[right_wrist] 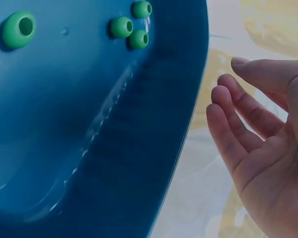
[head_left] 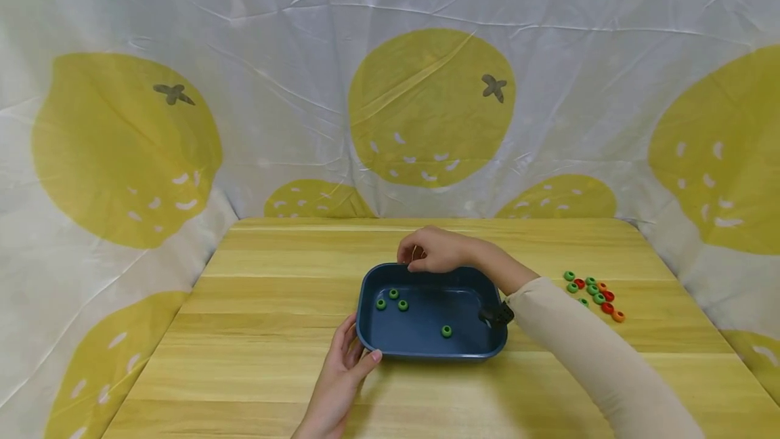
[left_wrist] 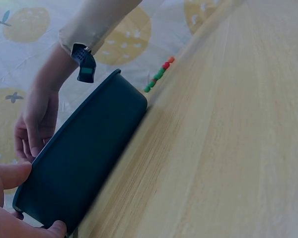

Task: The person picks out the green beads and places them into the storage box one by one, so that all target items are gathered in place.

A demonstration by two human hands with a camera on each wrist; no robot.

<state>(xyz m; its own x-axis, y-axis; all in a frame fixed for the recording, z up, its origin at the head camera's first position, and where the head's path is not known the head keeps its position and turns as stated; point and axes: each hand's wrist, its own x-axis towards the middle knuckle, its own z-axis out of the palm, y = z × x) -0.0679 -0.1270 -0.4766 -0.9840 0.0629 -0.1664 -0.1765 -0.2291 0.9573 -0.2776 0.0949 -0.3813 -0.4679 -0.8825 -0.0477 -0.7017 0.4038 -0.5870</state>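
Note:
A dark blue rectangular tray (head_left: 432,356) sits in the middle of the head view, with several green beads inside. Three green beads (head_left: 393,295) cluster in its left part; another green bead (head_left: 447,332) lies nearer the front. My left hand (head_left: 342,374) grips the tray's front left corner, its thumb on the rim. In the left wrist view the tray (left_wrist: 84,153) appears from outside, its base partly above the table. My right hand (head_left: 440,249) is at the back rim. The right wrist view shows this hand (right_wrist: 268,134) just outside the rim, fingers loosely bent, holding nothing.
Red, orange and green beads (head_left: 593,289) lie loose at the right of the wooden table (head_left: 268,330), partly behind the right sleeve (head_left: 585,351). A black device (head_left: 500,315) is strapped at the right wrist. A lemon-print cloth (head_left: 292,107) hangs behind the table.

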